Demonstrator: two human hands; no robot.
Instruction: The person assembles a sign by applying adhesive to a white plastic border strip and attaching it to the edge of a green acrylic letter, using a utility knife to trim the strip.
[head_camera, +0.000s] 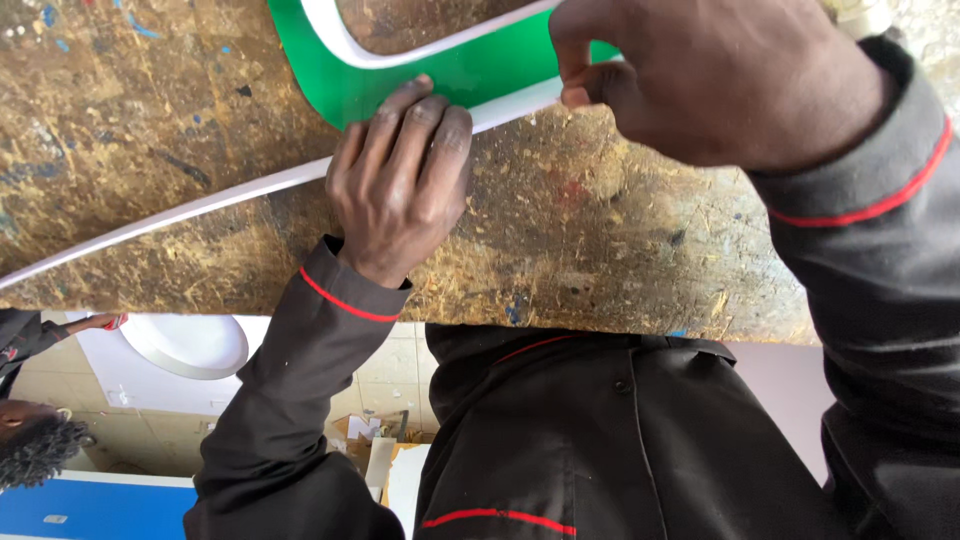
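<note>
My left hand (400, 180) presses flat, fingers together, on the white strip (200, 205) beside the green panel (450, 80); my right hand (700, 75) pinches the strip's edge.

The person wears a dark, nearly black work jacket with long sleeves. A thin red piping line rings each sleeve near the cuff, and more red piping runs across the jacket front. A small dark button sits on the chest placket. Both hands are bare, without gloves.
</note>
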